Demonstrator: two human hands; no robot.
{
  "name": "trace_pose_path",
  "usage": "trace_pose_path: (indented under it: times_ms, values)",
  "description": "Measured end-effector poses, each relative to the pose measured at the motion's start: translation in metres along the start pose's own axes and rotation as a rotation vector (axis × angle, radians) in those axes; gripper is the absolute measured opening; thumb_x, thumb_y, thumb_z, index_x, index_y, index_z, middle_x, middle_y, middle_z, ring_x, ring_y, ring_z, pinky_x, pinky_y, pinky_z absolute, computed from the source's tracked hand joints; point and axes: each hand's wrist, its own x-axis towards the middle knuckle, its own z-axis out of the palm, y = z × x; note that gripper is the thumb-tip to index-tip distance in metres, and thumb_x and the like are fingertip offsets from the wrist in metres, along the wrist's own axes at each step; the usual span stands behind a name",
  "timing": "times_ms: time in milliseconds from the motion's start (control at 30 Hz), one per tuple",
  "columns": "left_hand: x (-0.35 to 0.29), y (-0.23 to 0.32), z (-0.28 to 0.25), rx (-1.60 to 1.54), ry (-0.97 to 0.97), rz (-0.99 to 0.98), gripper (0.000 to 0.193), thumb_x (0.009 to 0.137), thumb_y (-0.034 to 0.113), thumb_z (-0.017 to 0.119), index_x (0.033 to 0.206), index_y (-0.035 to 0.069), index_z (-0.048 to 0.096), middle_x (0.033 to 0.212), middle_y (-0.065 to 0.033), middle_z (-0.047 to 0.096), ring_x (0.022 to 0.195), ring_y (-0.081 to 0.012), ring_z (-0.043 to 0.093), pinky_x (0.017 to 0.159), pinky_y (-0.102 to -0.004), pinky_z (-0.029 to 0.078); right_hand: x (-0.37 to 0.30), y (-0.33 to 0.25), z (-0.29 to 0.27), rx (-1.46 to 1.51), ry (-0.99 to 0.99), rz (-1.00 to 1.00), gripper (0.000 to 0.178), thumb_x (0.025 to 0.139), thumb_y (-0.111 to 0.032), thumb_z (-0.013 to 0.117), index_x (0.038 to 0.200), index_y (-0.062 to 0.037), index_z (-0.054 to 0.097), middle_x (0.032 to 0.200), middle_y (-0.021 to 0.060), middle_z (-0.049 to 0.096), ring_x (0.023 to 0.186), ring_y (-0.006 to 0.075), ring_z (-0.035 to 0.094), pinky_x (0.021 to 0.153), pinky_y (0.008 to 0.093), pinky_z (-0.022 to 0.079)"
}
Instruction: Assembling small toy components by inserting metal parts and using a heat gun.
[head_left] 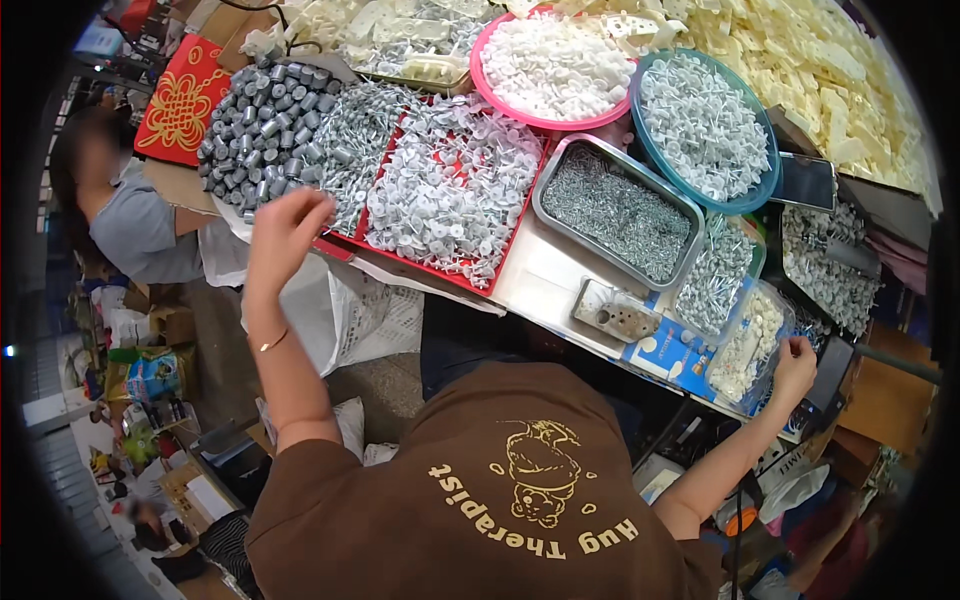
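Observation:
My left hand (287, 240) is raised at the near edge of the pile of grey cylindrical plugs (262, 125) and the loose screws (362, 130). Its fingers are bent and pressed together; whatever they pinch is too small to make out. Far to the right, my right hand (796, 372) hovers by the edge of a clear plastic tray (745, 392) of small cream-white pieces. Its fingertips are drawn together, and what lies between them cannot be seen. Between my hands, a red tray (520, 235) holds white-headed nails or screws, and a metal tray (545, 200) holds tiny screws.
A pink basin (482, 75) of white parts and a teal basin (770, 165) of white-headed fasteners stand behind. Another clear tub (712, 275) holds screws. A worn metal block (615, 310) sits near the front edge. Cream plastic pieces (800, 70) are heaped behind. Another person (140, 220) is at left.

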Motion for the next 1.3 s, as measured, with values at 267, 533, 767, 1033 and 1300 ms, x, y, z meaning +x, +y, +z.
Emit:
trace_pose_path:
  times_ms: [267, 533, 767, 1033, 1300]
  values:
    - [0.193, 0.029, 0.09, 0.3, 0.414, 0.682, 0.017, 0.087, 0.01, 0.067, 0.103, 0.007, 0.072, 0.103, -0.0159, 0.07, 0.1, -0.0372, 0.064, 0.088, -0.0455, 0.051, 0.013, -0.003, -0.022, -0.026, -0.09, -0.099, 0.023, 0.08, -0.017, 0.074, 0.1, -0.0059, 0.071, 0.089, 0.014, 0.074, 0.085, 0.0308, 0.072, 0.078, 0.0394, 0.054]
    - [0.248, 0.009, 0.086, 0.193, 0.141, 0.704, 0.02, 0.089, 0.011, 0.067, 0.107, 0.001, 0.064, 0.097, -0.02, 0.069, 0.092, -0.0389, 0.066, 0.082, -0.0456, 0.051, 0.004, -0.009, -0.011, 0.065, -0.047, -0.089, 0.028, 0.077, -0.02, 0.072, 0.099, -0.0037, 0.071, 0.087, 0.0144, 0.073, 0.084, 0.0316, 0.072, 0.078, 0.0401, 0.055]
    - [0.256, -0.008, 0.073, 0.346, 0.033, 0.602, 0.022, 0.087, 0.01, 0.069, 0.107, 0.002, 0.064, 0.089, -0.0181, 0.065, 0.083, -0.0332, 0.064, 0.074, -0.0432, 0.049, 0.013, -0.015, -0.019, 0.641, 0.03, 0.147, 0.02, 0.093, -0.007, 0.065, 0.11, -0.0025, 0.074, 0.091, 0.0011, 0.071, 0.081, 0.0083, 0.065, 0.073, 0.0234, 0.053]
    - [0.108, 0.097, 0.108, -0.329, 0.268, 0.53, 0.022, 0.098, 0.01, 0.063, 0.119, 0.003, 0.066, 0.099, -0.0053, 0.071, 0.088, -0.0136, 0.065, 0.08, -0.0304, 0.052, 0.005, -0.012, -0.025, 0.83, 0.442, 0.052, 0.025, 0.09, -0.007, 0.077, 0.112, 0.0029, 0.072, 0.095, 0.0044, 0.072, 0.085, 0.0087, 0.065, 0.077, 0.0228, 0.053]
    - [-0.045, 0.158, 0.218, -0.484, -0.296, 0.664, 0.015, 0.081, 0.013, 0.078, 0.094, 0.008, 0.072, 0.088, -0.007, 0.069, 0.081, -0.0261, 0.063, 0.078, -0.0384, 0.047, -0.061, -0.142, -0.051, 1.098, 0.037, -0.206, 0.019, 0.095, -0.004, 0.068, 0.113, 0.0001, 0.072, 0.097, 0.0043, 0.07, 0.08, 0.0086, 0.061, 0.073, 0.0223, 0.05]
